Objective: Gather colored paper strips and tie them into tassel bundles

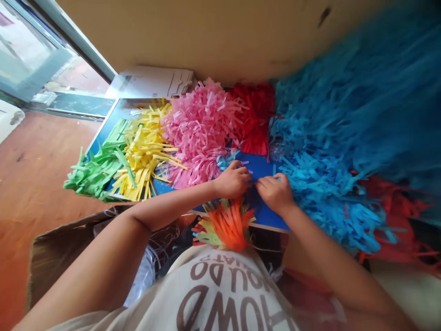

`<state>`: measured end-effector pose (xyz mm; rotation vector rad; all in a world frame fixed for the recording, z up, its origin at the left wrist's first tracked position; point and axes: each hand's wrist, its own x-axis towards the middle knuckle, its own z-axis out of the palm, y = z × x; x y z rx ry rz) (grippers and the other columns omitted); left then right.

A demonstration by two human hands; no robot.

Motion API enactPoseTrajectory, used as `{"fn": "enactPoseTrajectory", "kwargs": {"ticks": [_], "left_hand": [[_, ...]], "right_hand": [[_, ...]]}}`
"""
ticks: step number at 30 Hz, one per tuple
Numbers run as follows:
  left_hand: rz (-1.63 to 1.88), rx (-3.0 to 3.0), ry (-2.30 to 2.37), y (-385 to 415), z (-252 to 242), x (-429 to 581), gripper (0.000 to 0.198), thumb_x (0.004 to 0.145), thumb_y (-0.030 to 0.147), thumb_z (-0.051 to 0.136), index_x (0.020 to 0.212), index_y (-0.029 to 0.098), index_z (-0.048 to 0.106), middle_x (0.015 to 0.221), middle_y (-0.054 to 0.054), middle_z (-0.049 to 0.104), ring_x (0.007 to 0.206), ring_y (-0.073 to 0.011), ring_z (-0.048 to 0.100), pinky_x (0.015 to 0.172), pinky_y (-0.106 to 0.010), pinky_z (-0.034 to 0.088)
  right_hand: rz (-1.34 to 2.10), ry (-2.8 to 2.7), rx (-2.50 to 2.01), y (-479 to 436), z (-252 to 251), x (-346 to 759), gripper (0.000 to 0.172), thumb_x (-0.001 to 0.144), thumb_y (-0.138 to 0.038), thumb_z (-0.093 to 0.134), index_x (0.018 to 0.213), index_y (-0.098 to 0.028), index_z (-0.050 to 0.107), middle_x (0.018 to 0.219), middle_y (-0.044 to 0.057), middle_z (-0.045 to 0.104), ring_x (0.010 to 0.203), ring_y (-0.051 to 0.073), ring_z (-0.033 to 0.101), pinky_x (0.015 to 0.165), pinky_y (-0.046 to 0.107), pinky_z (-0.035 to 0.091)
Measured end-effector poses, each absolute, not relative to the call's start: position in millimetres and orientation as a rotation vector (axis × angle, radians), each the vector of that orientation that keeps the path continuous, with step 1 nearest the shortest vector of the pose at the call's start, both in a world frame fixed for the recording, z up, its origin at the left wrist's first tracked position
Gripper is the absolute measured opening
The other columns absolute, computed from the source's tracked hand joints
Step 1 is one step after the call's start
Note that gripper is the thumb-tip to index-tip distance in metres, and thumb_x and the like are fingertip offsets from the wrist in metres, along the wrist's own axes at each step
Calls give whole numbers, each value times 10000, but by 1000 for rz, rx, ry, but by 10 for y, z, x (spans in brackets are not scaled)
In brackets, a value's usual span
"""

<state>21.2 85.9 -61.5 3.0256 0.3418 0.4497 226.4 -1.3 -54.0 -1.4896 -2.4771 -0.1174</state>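
My left hand [234, 180] and my right hand [275, 192] meet over a bare patch of a blue board [260, 168]. Both have their fingers curled and pinched together. They seem to press small bits of paper fringe onto the board, but what they hold is too small to name. Left of my hands lie piles of fringed paper: pink fringe [201, 133], yellow fringe [146, 147] and green fringe [98, 168]. Red fringe [253, 117] sits behind, and a large mass of blue fringe [330, 151] spreads to the right. Orange fringe [229, 225] lies at the board's near edge.
A stack of white papers [151, 82] lies behind the board against a tan wall [213, 32]. A cardboard box [58, 248] with clear plastic stands by my left arm. Reddish floor [31, 184] and a glass door frame [44, 59] are at left. More red fringe [399, 216] lies far right.
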Motion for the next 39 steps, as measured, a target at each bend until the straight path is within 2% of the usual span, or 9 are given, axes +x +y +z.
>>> {"fn": "enactPoseTrajectory", "kwargs": {"ticks": [4, 8, 13, 16, 18, 21, 27, 32, 39], "left_hand": [[578, 3059, 482, 843, -686, 325, 295, 998, 260, 494, 835, 183, 727, 816, -52, 708, 860, -202, 594, 960, -481, 344], [773, 3027, 554, 800, -396, 234, 208, 979, 223, 539, 900, 205, 730, 870, -33, 738, 886, -179, 621, 1008, -464, 340], [1004, 2952, 219, 595, 479, -126, 175, 1002, 266, 536, 1036, 266, 708, 952, 13, 757, 896, -133, 654, 1132, -431, 290], [1075, 2922, 161, 497, 794, -215, 193, 1014, 264, 518, 1000, 249, 709, 891, 21, 757, 807, -119, 653, 1115, -394, 333], [1150, 2870, 203, 438, 826, -224, 187, 1011, 249, 520, 987, 236, 705, 885, 12, 760, 786, -117, 655, 1088, -383, 369], [1326, 2674, 344, 333, 727, -202, 113, 973, 259, 594, 963, 217, 699, 890, -11, 763, 784, -121, 671, 1023, -366, 429], [1416, 2089, 604, 58, 528, -79, 99, 927, 240, 651, 906, 168, 715, 855, -71, 745, 800, -139, 686, 766, -261, 530], [1376, 1967, 697, -48, 448, -24, 152, 937, 278, 627, 912, 178, 739, 831, -69, 758, 778, -148, 690, 758, -280, 531], [1339, 1958, 728, -43, 296, -18, 165, 945, 315, 632, 939, 193, 743, 866, -65, 768, 802, -155, 699, 848, -338, 517]], "right_hand": [[-140, -2356, -1511, 82, -600, 2238, 222, 955, -172, 542, 790, -174, 692, 821, 26, 742, 745, 148, 606, 818, 372, 290], [-107, -2177, -1530, -37, -254, 2150, 193, 943, -195, 572, 828, -185, 727, 851, 32, 758, 756, 164, 650, 820, 368, 340], [819, -1793, -1436, -257, 627, 2103, 287, 957, -440, 568, 924, -249, 780, 969, 39, 762, 914, 205, 685, 830, 341, 467], [1429, -1553, -1302, -222, 829, 2066, 368, 827, -571, 694, 784, -215, 780, 809, 43, 737, 776, 198, 659, 726, 319, 497], [1605, -1358, -1228, -203, 782, 1980, 375, 702, -577, 806, 720, -205, 764, 714, 30, 698, 686, 169, 615, 659, 296, 490], [1583, -1078, -1116, -258, 624, 1800, 347, 585, -519, 897, 644, -220, 733, 635, 1, 637, 588, 122, 546, 550, 251, 454], [1409, -694, -1027, -451, 482, 1526, 285, 583, -391, 925, 646, -227, 700, 662, -34, 623, 473, 47, 497, 440, 169, 420], [1347, -590, -1100, -443, 423, 1461, 317, 611, -379, 903, 799, -242, 689, 670, -47, 629, 469, 55, 520, 434, 163, 440], [1111, -756, -1091, -435, 281, 1411, 311, 677, -427, 833, 678, -228, 594, 643, -45, 531, 509, 84, 479, 464, 217, 413]]}}
